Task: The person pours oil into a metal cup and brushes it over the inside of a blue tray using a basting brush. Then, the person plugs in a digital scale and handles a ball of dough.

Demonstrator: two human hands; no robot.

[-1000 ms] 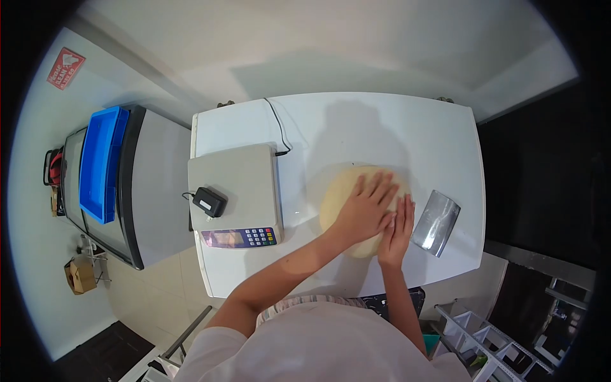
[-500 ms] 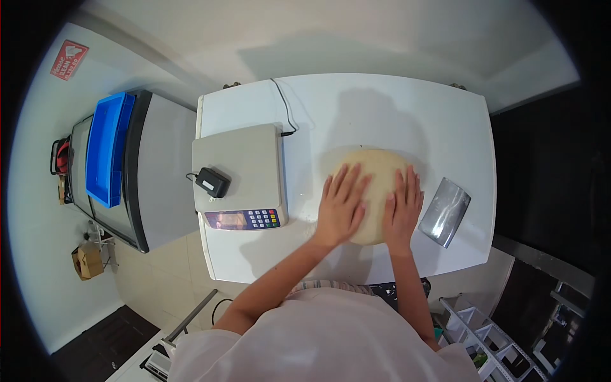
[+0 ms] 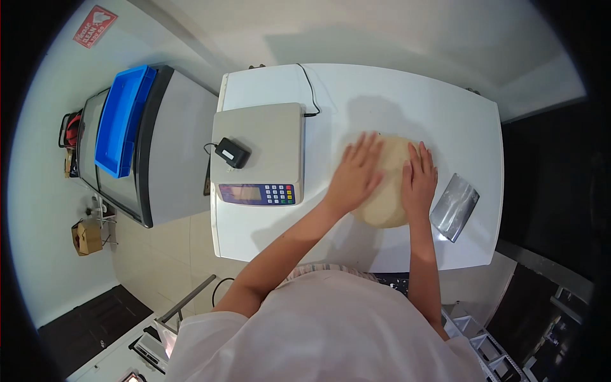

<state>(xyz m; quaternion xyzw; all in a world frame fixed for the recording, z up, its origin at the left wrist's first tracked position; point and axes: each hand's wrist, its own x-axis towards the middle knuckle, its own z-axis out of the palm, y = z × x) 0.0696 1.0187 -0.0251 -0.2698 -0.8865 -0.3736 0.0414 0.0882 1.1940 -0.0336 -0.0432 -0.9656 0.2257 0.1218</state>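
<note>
A large pale round of dough [image 3: 389,202] lies on the white table [image 3: 458,121]. On its left side is my left hand [image 3: 356,175], fingers spread and slightly blurred, palm toward the dough. My right hand [image 3: 420,178] lies along the dough's right edge, fingers stretched out and holding nothing. Just right of that hand, a metal scraper [image 3: 454,207] rests flat on the table.
A digital scale [image 3: 261,137] stands at the table's left with a black power adapter [image 3: 231,153] on it and a cord behind. Farther left, a blue tray [image 3: 121,121] sits on a grey freezer [image 3: 175,146].
From a second ago, when they were close together, my hands have moved apart to the dough's two sides. The camera view has shifted, so the table sits higher and slightly right.
</note>
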